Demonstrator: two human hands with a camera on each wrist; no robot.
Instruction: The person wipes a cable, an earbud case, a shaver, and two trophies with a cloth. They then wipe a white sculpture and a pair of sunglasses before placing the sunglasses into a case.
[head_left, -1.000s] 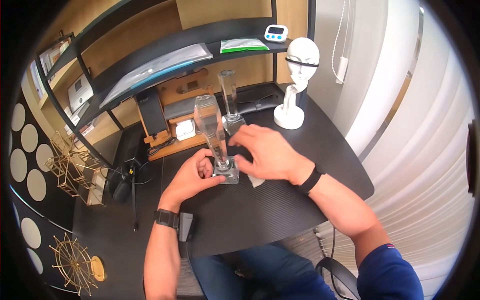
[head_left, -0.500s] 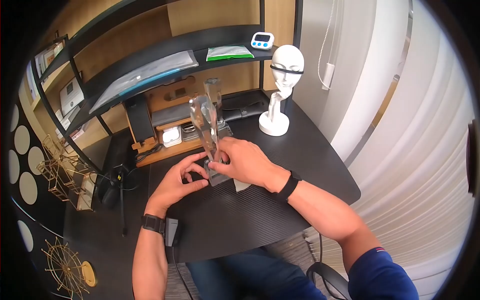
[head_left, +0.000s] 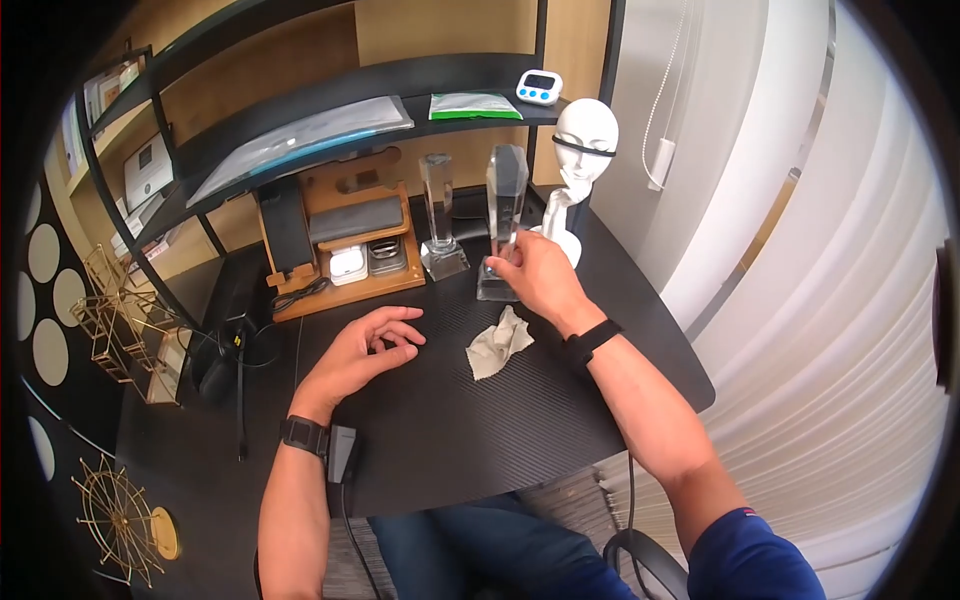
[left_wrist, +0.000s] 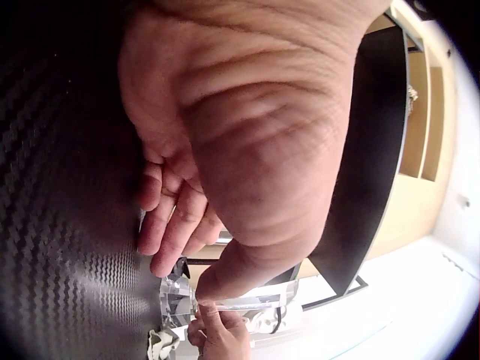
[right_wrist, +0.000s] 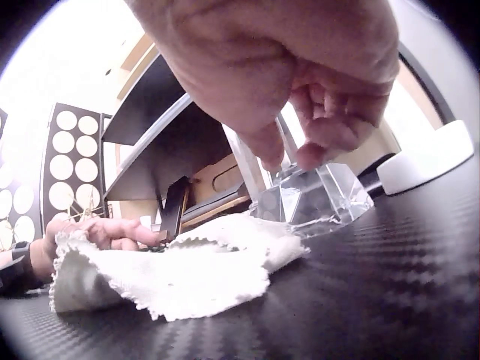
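Note:
My right hand (head_left: 548,278) pinches the lower column of a clear crystal trophy (head_left: 507,180), which stands upright toward the back of the black desk. Its faceted base (right_wrist: 319,196) sits on the desk in the right wrist view. A second crystal trophy (head_left: 438,200) stands just left of it. Nothing is in my left hand (head_left: 357,350), which lies low over the desk with its fingers loosely bent. Between the two hands, nearer the body, lies a crumpled pale cloth (head_left: 498,345) with a zigzag edge.
A white mannequin head (head_left: 586,135) on a hand-shaped stand is close behind the held trophy. A wooden organizer (head_left: 350,295) with a white case stands at the back. The black shelf (head_left: 470,70) above carries a timer (head_left: 539,87) and flat packets.
The right hand has taken hold of the trophy and shifted it right and back, beside the other one. The left hand has let go of the base. The cloth is now uncovered.

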